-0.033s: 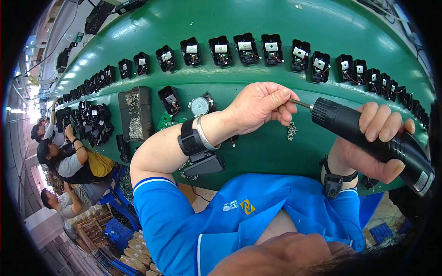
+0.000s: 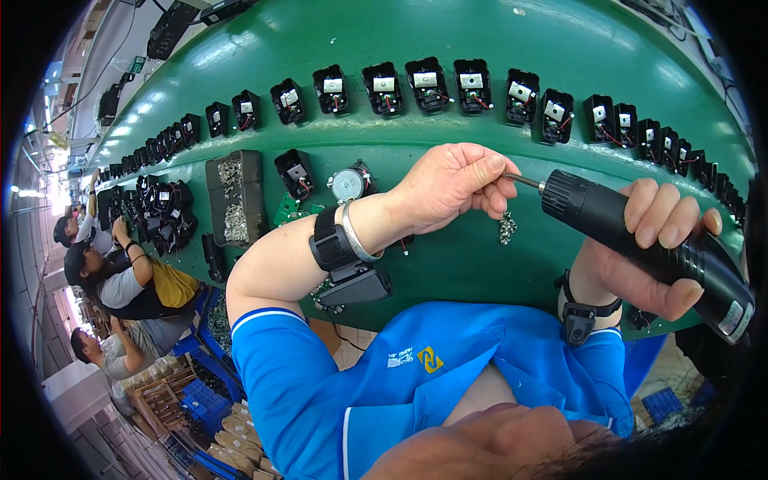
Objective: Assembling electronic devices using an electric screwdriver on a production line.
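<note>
My right hand is wrapped round a black electric screwdriver, held above the table and pointing left. Its thin metal bit reaches to my left hand, where thumb and fingertips are closed on the bit's end. Whether a screw sits at that tip is hidden by the fingers. Just below these fingertips, a small heap of silver screws lies on the green table. Left of my left wrist are a round silver-faced part and a black housing with a metal plate inside.
Black housings stand in a long curved row across the green table. A dark tray with small metal parts is at the left, beside a green circuit board. Farther left are piled black parts and several co-workers.
</note>
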Tool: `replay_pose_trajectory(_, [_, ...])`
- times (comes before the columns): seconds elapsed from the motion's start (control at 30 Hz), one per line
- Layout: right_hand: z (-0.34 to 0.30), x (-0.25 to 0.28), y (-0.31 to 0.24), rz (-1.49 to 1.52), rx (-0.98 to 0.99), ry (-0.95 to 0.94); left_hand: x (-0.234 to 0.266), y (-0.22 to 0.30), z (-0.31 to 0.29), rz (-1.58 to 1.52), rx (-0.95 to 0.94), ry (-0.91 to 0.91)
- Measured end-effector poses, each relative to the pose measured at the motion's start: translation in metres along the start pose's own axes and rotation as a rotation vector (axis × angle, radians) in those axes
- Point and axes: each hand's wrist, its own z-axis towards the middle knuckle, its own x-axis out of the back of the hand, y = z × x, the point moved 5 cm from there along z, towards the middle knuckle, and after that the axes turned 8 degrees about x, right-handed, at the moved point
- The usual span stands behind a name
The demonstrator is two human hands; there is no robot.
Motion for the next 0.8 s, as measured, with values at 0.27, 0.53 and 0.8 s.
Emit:
replay_pose_trajectory(0.27, [0.001, -0.009, 0.001, -0.023, 0.006, -0.067, 0.002, 0.001, -0.001, -0.025, 0.009, -0.031])
replay_pose_trajectory(0.53, [0.000, -0.018, 0.007, -0.016, 0.059, -0.085, 0.003, 0.002, -0.005, -0.009, 0.071, -0.042])
replay_pose_trajectory(0.8, [0.010, 0.000, 0.040, -0.002, -0.180, -0.078, 0.019, 0.016, 0.000, 0.165, 0.062, 0.060])
